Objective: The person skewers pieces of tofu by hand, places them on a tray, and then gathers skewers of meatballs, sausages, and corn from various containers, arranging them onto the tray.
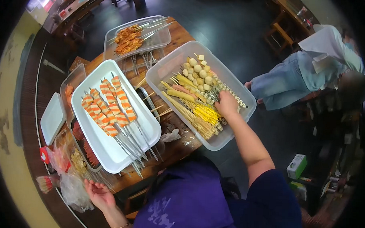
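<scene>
My right hand (pixel 228 102) reaches into a translucent plastic bin (pixel 153 75), its fingers closed on something greyish that I cannot make out. Right by it are skewers of white fish balls and cubes (pixel 200 71), yellow corn (pixel 206 113) and a bundle of thin skewers (pixel 188 116). Low on the left, my left hand (pixel 100 193) is open, palm up with fingers slightly curled, near a clear plastic bag (pixel 76 192). Above it, a white tray (pixel 108 159) holds several metal skewers of orange-and-white striped pieces (pixel 110 101).
A clear container (pixel 108 37) at the back holds orange marinated skewers (pixel 129 39). Dark red meat (pixel 90 151) lies partly under the white tray. A crumpled tissue (pixel 171 135) rests on the wooden table (pixel 181 33). Someone in jeans (pixel 284 81) is at the right; a green-and-white box (pixel 297 166) is below.
</scene>
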Demonstrator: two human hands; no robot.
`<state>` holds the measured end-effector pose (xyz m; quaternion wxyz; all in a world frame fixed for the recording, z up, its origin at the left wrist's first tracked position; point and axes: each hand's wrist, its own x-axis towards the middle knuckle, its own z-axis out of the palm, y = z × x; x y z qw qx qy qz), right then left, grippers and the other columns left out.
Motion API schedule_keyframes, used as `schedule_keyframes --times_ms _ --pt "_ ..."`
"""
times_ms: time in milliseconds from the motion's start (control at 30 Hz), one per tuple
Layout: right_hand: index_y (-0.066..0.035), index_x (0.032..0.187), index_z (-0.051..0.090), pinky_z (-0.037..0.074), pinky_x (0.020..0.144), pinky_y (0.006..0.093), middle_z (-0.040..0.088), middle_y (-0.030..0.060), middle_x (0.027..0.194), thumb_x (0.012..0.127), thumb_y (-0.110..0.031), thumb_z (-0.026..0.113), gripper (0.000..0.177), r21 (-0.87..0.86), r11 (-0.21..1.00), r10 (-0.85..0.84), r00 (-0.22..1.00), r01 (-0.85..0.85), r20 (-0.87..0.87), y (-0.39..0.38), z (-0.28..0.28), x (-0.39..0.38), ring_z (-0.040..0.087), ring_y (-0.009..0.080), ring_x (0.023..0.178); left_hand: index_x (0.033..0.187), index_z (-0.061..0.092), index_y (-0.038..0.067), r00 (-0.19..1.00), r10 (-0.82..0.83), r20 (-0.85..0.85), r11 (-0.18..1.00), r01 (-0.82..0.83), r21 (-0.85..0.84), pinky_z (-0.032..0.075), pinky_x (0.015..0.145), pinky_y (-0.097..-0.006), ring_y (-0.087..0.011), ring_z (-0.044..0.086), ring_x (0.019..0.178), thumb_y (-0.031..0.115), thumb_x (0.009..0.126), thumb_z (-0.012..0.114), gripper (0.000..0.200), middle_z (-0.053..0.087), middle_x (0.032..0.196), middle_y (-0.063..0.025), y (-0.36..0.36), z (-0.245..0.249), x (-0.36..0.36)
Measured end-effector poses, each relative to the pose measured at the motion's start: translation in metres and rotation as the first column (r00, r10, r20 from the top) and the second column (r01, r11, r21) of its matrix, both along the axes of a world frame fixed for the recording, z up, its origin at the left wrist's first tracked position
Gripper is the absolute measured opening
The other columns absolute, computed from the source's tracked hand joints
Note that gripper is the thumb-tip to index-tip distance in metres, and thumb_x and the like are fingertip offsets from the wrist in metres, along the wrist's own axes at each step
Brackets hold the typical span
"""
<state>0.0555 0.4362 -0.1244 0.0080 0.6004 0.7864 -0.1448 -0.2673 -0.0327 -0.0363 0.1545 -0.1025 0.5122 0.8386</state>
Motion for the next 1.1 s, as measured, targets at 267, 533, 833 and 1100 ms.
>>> schedule_keyframes --times_ms 267,533,833,1100 --pt "-0.004 0.102 0.057 0.051 0.08 0.0444 0.063 0.016 0.102 0.073 -0.022 0.072 0.037 0.055 0.998 -0.005 1.0 0.004 0.025 -0.002 -0.002 -0.011 0.061 0.0336 0.098 0.122 0.052 0.007 0.998 0.069 0.008 0.995 -0.069 0.068 0.049 0.061 -0.024 -0.0101 0.056 0.07 0.011 0.095 0.049 0.028 0.061 0.093 -0.002 0.004 -0.007 0.012" --pt "-0.008 0.1 0.062 0.05 0.079 0.045 0.067 0.0159 0.098 0.074 -0.022 0.068 0.03 -0.021 0.997 -0.069 0.998 0.068 -0.014 0.01 -0.015 -0.016 0.064 0.0329 0.095 0.121 0.052 0.006 0.996 0.083 0.017 0.991 -0.084 0.103 0.049 0.062 -0.0251 -0.0114 0.057 0.071 0.008 0.095 0.049 0.027 0.061 0.093 -0.0024 -0.019 -0.015 0.023" --pt "0.0 0.089 0.063 0.052 0.071 0.0427 0.067 0.0189 0.081 0.069 -0.015 0.066 0.026 -0.102 0.991 0.068 0.987 -0.083 -0.143 0.042 0.006 -0.022 0.066 0.034 0.081 0.119 0.054 0.006 0.996 0.09 0.022 0.987 -0.092 0.133 0.049 0.063 -0.0252 -0.0116 0.056 0.071 0.009 0.095 0.048 0.025 0.061 0.092 -0.0027 -0.035 -0.01 0.022" --pt "0.002 0.09 0.061 0.05 0.073 0.0392 0.066 0.0177 0.087 0.07 -0.02 0.071 0.031 -0.102 0.993 0.032 0.978 -0.054 -0.205 0.015 -0.025 -0.017 0.065 0.0279 0.082 0.117 0.056 0.007 0.994 0.09 0.055 0.983 -0.097 0.155 0.049 0.062 -0.0252 -0.0117 0.056 0.072 0.008 0.094 0.048 0.024 0.061 0.092 -0.0017 -0.048 -0.018 0.025"
